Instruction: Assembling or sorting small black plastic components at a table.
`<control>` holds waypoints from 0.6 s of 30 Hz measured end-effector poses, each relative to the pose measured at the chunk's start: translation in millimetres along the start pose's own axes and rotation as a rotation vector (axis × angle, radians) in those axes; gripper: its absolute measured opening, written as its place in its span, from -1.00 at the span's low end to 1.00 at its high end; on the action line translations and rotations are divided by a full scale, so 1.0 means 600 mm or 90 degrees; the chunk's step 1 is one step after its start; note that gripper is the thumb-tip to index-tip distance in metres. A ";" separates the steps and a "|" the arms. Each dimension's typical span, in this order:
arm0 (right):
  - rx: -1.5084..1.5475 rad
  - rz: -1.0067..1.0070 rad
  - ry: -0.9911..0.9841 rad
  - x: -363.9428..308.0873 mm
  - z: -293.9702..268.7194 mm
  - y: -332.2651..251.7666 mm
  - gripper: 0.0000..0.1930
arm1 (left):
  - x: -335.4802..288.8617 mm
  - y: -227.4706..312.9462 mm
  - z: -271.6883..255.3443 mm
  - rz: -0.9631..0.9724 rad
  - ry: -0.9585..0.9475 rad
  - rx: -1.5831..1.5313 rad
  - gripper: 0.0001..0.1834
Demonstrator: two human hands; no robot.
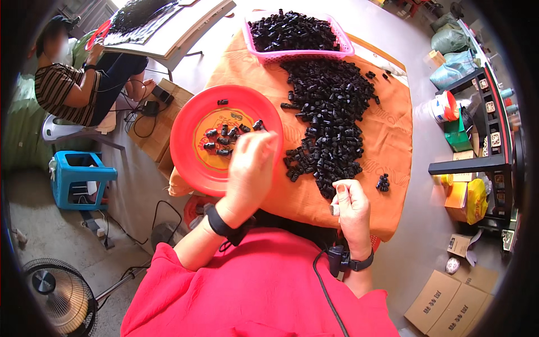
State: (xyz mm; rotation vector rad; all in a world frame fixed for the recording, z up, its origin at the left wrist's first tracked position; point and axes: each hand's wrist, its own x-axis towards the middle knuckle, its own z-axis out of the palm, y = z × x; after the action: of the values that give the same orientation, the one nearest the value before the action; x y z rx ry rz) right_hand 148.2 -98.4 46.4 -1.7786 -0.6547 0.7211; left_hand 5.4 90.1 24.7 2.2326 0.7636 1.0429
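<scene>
My left hand (251, 171) is over the right side of a round red tray (188, 118) with a yellow patterned middle. Motion smears its fingers, so I cannot make out whether they hold anything. Several small black cylindrical plastic parts (223, 141) lie in the tray. At the near tip of a big heap of the same black parts (331, 112), my right hand (352, 210) is closed, thumb and fingers pinched together. What sits in that pinch, if anything, is hidden. A small cluster of black parts (383, 182) lies apart to its right.
A pink basket (303, 55) full of black parts stands at the far side of the orange-covered table (387, 129). Another person (73, 84) sits at the left by a second table. A blue stool (84, 177), a fan (59, 297), a shelf (477, 165) and cardboard boxes (449, 303) surround me.
</scene>
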 end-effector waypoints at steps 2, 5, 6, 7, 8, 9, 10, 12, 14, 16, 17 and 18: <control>-0.002 0.001 0.002 0.001 -0.002 0.001 -0.83 | -0.027 0.038 0.028 -0.045 -0.103 -0.086 -0.62; 0.013 0.014 0.015 -0.001 -0.009 0.003 -0.82 | -0.050 0.046 0.074 -0.003 -0.187 -0.070 -0.55; 0.003 0.008 0.021 -0.002 -0.012 0.002 -0.81 | -0.053 0.049 0.084 0.011 -0.210 0.017 -0.51; -0.006 0.002 0.027 -0.004 -0.015 0.003 -0.81 | -0.056 0.051 0.092 0.026 -0.232 0.104 -0.45; -0.007 0.003 0.032 -0.006 -0.019 0.005 -0.81 | -0.058 0.050 0.102 0.029 -0.235 0.101 -0.45; -0.006 0.000 0.034 -0.008 -0.022 0.008 -0.80 | -0.058 0.047 0.112 0.031 -0.238 0.149 -0.41; -0.006 -0.003 0.036 -0.010 -0.025 0.012 -0.80 | -0.060 0.044 0.121 0.032 -0.241 0.198 -0.36; -0.005 0.008 0.043 -0.013 -0.031 0.018 -0.80 | -0.067 0.038 0.134 0.016 -0.255 0.216 -0.35; -0.004 0.020 0.047 -0.016 -0.033 0.021 -0.80 | -0.075 0.038 0.136 -0.026 -0.280 0.162 -0.35; -0.001 0.020 0.048 -0.015 -0.032 0.022 -0.80 | -0.083 0.045 0.127 -0.010 -0.284 0.147 -0.36; -0.001 0.022 0.049 -0.014 -0.031 0.023 -0.80 | -0.084 0.050 0.122 0.006 -0.284 0.131 -0.38; 0.009 0.025 0.047 -0.012 -0.029 0.025 -0.80 | -0.085 0.052 0.119 0.006 -0.285 0.131 -0.38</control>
State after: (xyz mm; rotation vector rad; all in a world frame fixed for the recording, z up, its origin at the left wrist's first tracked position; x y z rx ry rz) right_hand 157.4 -119.1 37.8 -1.8009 -0.5658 0.6810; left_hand 43.6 16.5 -17.6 2.5158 0.6820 0.4494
